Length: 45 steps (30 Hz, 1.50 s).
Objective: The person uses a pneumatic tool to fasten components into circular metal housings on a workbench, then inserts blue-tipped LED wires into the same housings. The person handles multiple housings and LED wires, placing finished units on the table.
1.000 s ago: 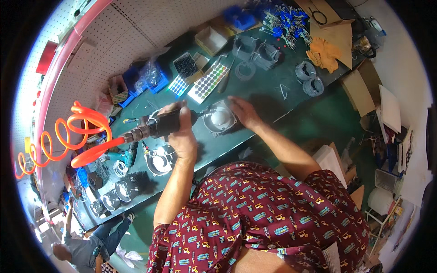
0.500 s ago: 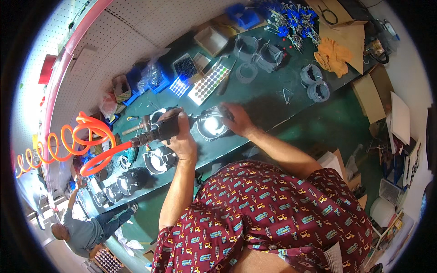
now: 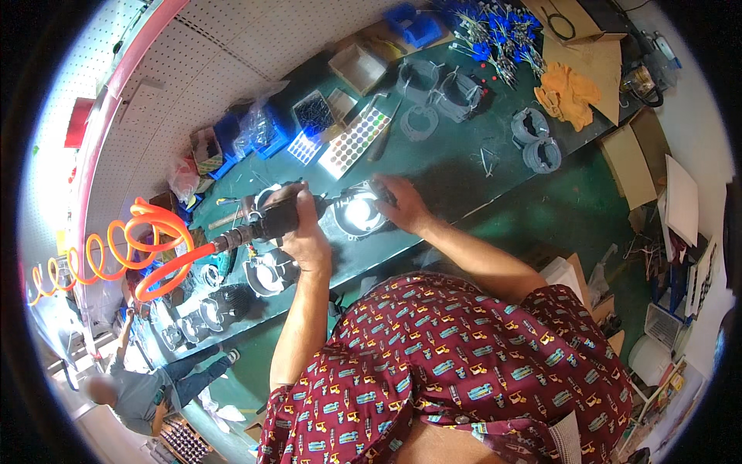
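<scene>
My left hand (image 3: 303, 229) grips a black pneumatic screwdriver (image 3: 267, 224) fed by a coiled orange air hose (image 3: 151, 255). Its tip points at a round grey lamp housing (image 3: 360, 214) with a shiny reflector, lying on the green workbench (image 3: 456, 166). My right hand (image 3: 403, 203) rests on the housing's right rim and steadies it. A similar housing (image 3: 267, 274) lies just below the tool.
Several more housings (image 3: 205, 313) line the bench to the left. Grey rings (image 3: 537, 143), blue parts bins (image 3: 267, 127), a tray of coloured dots (image 3: 352, 143), blue-capped parts (image 3: 495, 35) and a yellow cloth (image 3: 568, 93) lie farther back. Another person (image 3: 143, 390) crouches at lower left.
The view has shifted slightly. The tool's tip has come in closer to the housing, and my right hand has stayed on its rim.
</scene>
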Available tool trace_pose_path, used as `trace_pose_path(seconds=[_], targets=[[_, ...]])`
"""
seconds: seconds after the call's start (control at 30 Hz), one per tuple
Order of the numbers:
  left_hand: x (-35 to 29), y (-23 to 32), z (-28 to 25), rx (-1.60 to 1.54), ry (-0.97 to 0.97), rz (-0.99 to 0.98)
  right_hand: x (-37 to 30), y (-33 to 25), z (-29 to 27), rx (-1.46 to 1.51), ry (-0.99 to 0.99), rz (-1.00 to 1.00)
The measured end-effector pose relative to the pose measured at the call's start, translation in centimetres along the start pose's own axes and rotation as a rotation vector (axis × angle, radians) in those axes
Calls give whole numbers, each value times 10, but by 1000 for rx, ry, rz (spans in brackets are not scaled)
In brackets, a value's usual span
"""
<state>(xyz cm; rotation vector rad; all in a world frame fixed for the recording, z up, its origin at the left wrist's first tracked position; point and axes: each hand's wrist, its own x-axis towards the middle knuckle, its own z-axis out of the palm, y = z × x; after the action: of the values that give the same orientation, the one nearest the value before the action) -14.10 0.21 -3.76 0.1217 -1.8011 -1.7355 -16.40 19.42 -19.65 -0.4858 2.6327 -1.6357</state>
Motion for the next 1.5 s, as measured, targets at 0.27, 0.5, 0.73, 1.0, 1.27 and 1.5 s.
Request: trace_pose_path(seconds=[0.27, 0.5, 0.73, 1.0, 1.27, 1.5], targets=[[2, -4, 0, -63, -15, 46, 6, -4, 5, 6, 105, -73], [22, -5, -6, 23, -307, -59, 5, 1, 8, -32, 77, -156], [34, -16, -7, -40, -358, -82, 5, -4, 9, 10, 34, -81], [40, -18, -8, -16, -385, -79, 9, -1, 18, -28, 67, -115], [27, 27, -16, 120, -238, -9, 9, -2, 17, -19, 101, -126], [-28, 32, -59, 33, -197, -89, 11, -22, 9, 19, 131, -113]])
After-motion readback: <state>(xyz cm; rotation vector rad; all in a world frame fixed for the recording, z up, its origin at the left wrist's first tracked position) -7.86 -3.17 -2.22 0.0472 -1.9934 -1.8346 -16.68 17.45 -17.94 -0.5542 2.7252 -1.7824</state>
